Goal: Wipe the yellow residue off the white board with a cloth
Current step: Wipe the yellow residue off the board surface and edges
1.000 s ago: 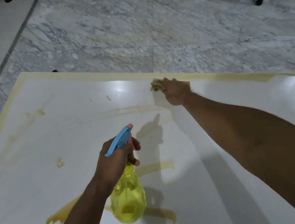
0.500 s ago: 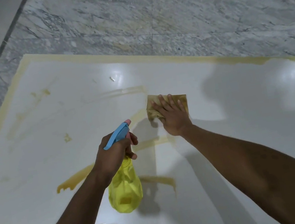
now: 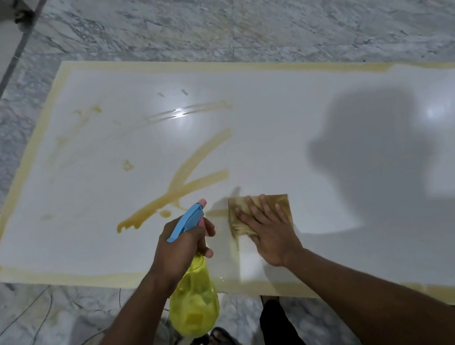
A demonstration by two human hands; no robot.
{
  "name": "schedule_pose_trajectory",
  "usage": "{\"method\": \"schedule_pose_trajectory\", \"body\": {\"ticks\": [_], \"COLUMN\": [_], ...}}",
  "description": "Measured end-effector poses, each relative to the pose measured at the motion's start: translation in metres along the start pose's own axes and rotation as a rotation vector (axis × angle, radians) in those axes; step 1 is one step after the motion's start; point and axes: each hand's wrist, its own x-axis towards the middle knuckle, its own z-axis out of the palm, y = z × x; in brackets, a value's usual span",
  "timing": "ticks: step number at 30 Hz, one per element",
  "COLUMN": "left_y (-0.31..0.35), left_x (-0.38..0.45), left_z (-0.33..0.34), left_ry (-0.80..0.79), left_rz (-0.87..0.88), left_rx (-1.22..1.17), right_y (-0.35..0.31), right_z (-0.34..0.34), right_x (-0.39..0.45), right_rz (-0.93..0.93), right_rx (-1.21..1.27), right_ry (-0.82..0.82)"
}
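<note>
Near the front edge of the white board, right hand lies flat, fingers spread, pressing the cloth down. Left hand grips a yellow spray bottle by its neck, just above the edge. Wiping is mid-stroke. 2 thick yellow residue streaks lie just left of the cloth; next pass likely needs firm pressure leftward across them.

White board w/ yellow residue streaks, stained cloth flat on it
</note>
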Motion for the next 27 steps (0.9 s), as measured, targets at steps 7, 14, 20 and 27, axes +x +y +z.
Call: {"method": "schedule_pose_trajectory", "body": {"ticks": [7, 14, 20, 27], "left_y": [-0.042, -0.073, -0.065, -0.037], "left_x": [-0.044, -0.079, -0.096, -0.088], "left_z": [-0.009, -0.015, -0.013, -0.015], "left_ry": [-0.036, -0.070, -0.023, 0.096], "left_rz": [-0.020, -0.009, 0.046, 0.087], "left_rx": [0.036, 0.037, -0.005, -0.030], "right_y": [-0.031, -0.053, -0.071, -0.081], "right_z": [0.023, -0.047, -0.084, -0.112], "right_x": [-0.062, -0.074, -0.056, -0.022], "right_rz": [0.017, 0.274, 0.516, 0.422], "right_rx": [0.101, 1.100, 1.707, 1.840], "right_ry": [-0.060, -0.173, -0.172, -0.203]}}
